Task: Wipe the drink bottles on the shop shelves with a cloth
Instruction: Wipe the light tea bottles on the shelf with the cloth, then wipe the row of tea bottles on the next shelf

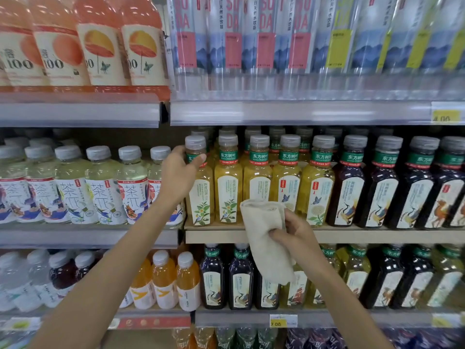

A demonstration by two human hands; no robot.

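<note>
My left hand (180, 170) grips the neck of a yellow tea bottle (200, 195), the leftmost of its row on the middle shelf (377, 235). That bottle stands upright with a grey cap and green collar. A beige folded cloth (264, 238) hangs from my right hand (295, 231), which pinches it just in front of the shelf edge, below the row's third yellow bottle (258, 172). The cloth touches no bottle that I can make out.
Dark tea bottles (349, 187) continue the row to the right. Pale tea bottles (100, 187) fill the shelf section to the left. Soda bottles (264, 36) and pink juice bottles (100, 46) stand above. Orange juice bottles (163, 280) and more tea bottles stand below.
</note>
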